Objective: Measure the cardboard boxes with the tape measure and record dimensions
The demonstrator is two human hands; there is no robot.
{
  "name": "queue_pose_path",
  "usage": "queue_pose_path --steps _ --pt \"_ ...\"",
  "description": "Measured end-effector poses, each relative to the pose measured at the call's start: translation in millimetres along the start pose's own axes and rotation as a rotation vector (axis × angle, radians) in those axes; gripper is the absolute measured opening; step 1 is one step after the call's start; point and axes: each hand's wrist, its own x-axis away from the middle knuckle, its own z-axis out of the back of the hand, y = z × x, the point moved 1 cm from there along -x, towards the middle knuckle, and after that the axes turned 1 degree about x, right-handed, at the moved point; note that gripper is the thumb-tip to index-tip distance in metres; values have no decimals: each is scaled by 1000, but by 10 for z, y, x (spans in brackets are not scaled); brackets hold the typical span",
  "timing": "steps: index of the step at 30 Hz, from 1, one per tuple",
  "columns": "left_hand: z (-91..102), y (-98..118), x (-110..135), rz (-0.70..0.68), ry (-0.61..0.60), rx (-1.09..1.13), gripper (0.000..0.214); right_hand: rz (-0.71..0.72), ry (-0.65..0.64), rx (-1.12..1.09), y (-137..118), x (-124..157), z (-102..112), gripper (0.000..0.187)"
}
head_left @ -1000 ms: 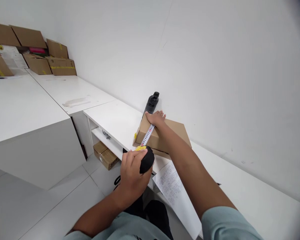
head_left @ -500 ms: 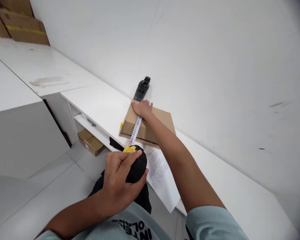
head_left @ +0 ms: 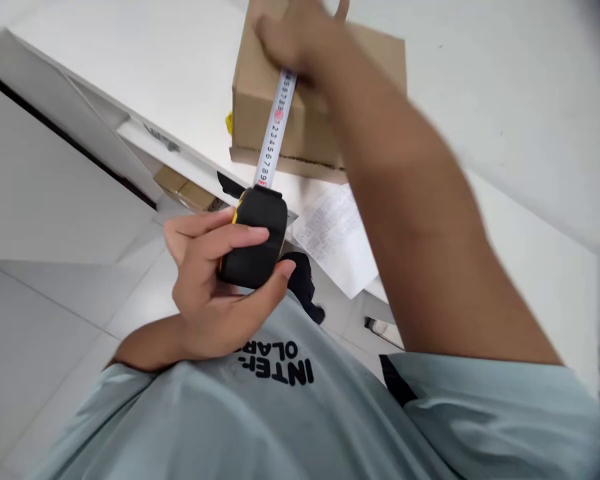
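My left hand is wrapped round a black tape measure with yellow edging, thumb on one side and fingers on the other. Its white blade runs out over the near side and top of a brown cardboard box and passes under my right hand. That hand lies on top of the box, blurred, with thumb and a finger spread apart; the other fingertips are cut off or hidden. The blade's far end cannot be seen.
The box stands on a long white shelf unit against a white wall. Handwritten paper overhangs its front edge. A smaller carton sits below on the left. Something yellow shows beside the box. A grey panel stands at left.
My view has tipped down and closer, so the box and right hand appear higher and larger. The tape measure case is now turned with its black side up. The bottle has left view.
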Motion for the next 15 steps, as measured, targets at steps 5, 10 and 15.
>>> queue_pose_path --steps 5,10,15 --pt "-64 23 60 -41 14 42 30 -66 63 256 -40 120 -162 89" --pt "-83 -14 66 -28 -19 0 28 -37 57 301 -56 54 -117 89" --pt "-60 10 59 16 -48 13 37 -62 69 256 17 90 -85 87"
